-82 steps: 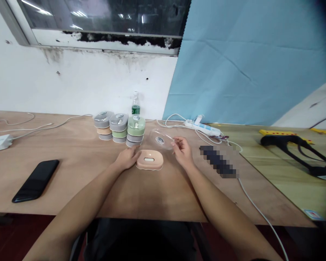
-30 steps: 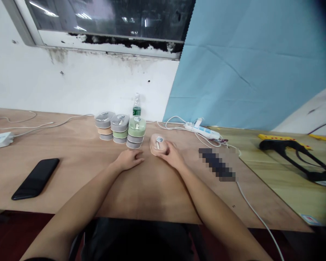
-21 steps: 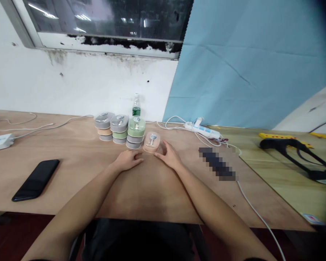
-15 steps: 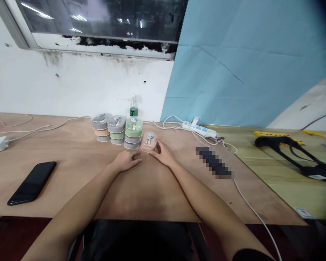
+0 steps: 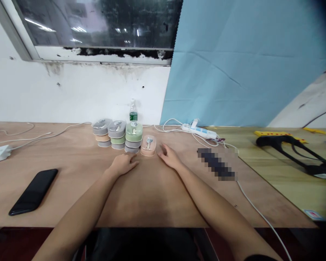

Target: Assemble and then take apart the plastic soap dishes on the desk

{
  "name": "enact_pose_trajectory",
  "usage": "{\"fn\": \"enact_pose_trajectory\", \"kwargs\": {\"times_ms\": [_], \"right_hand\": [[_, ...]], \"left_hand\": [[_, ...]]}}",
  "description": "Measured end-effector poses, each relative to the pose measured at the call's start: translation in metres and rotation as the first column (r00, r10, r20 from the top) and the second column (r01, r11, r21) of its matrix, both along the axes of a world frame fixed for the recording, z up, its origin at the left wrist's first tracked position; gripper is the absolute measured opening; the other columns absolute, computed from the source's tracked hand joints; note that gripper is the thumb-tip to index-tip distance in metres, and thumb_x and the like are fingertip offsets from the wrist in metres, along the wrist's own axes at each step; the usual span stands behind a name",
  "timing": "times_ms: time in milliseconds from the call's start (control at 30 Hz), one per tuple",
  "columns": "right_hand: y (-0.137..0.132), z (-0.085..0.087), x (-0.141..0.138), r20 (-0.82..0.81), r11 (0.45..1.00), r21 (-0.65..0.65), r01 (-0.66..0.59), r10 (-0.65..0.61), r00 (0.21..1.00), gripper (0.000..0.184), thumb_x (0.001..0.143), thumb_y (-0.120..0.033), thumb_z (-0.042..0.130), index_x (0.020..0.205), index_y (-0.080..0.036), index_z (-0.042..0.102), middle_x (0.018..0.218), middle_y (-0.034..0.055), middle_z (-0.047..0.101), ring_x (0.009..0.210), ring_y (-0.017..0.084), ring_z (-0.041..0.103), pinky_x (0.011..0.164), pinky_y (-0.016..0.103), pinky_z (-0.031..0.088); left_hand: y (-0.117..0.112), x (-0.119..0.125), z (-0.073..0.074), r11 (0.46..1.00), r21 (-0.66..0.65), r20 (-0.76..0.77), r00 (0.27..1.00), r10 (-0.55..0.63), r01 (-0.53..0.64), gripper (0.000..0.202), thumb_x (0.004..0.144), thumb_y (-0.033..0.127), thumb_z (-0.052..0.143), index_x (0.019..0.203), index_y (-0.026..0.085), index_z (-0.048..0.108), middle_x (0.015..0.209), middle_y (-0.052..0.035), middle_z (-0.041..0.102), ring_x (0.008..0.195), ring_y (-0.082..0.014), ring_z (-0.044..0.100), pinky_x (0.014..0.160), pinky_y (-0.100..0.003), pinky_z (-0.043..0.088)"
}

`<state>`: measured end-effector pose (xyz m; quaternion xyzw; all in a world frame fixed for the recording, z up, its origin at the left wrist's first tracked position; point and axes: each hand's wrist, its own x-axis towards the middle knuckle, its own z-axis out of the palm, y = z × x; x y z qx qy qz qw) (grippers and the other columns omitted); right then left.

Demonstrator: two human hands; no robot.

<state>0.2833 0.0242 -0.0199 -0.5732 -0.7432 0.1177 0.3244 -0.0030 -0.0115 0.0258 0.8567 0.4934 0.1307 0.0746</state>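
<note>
A pink lidded case (image 5: 148, 145) with a clear top sits on the wooden table (image 5: 152, 188), right of three stacks of similar cases. The nearest stack has a green case (image 5: 134, 131) on top of grey ones; the other two are topped by a grey case (image 5: 117, 129) and another grey case (image 5: 101, 126). My right hand (image 5: 168, 156) rests just right of the pink case, apart from it, fingers parted and holding nothing. My left hand (image 5: 124, 164) lies on the table in front of the stacks, fingers loosely stretched, with nothing in it.
Behind the stacks stands a clear bottle (image 5: 133, 110) with a green label. A white power strip (image 5: 199, 131) with cables lies at the back right. A black phone (image 5: 34, 192) is at the left, a blurred dark object (image 5: 216, 164) at the right, and a black strap-like frame (image 5: 290, 152) beyond.
My right hand has let go of the pink case and drawn back to the right. The case stays beside the stacks. The view has tilted slightly upward.
</note>
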Motion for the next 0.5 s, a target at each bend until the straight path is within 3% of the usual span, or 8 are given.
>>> {"fn": "enact_pose_trajectory", "kwargs": {"times_ms": [200, 500], "right_hand": [[-0.0074, 0.0062, 0.0034, 0.154, 0.996, 0.004, -0.092, 0.09, 0.984, 0.044, 0.081, -0.034, 0.06, 0.121, -0.016, 0.061, 0.124, 0.0142, 0.061, 0.116, 0.028, 0.056, 0.101, 0.046, 0.04], [-0.0073, 0.0046, 0.0068, 0.187, 0.992, -0.01, -0.122, 0.122, 0.975, 0.042, 0.082, -0.038, 0.059, 0.119, -0.017, 0.063, 0.131, 0.0151, 0.056, 0.125, 0.03, 0.048, 0.105, 0.049, 0.035]], "left_hand": [[0.0009, -0.002, -0.0044, 1.0, -0.005, -0.033, 0.999, -0.028, 0.028, 0.037, 0.087, 0.048, 0.049, 0.11, 0.023, 0.061, 0.098, -0.0069, 0.067, 0.088, -0.0231, 0.063, 0.067, -0.029, 0.044], [0.0004, 0.0026, -0.0067, 0.989, 0.137, -0.029, 0.998, -0.058, 0.061, 0.04, 0.086, 0.046, 0.053, 0.114, 0.02, 0.062, 0.101, -0.0103, 0.061, 0.095, -0.0255, 0.057, 0.083, -0.035, 0.045]]}}
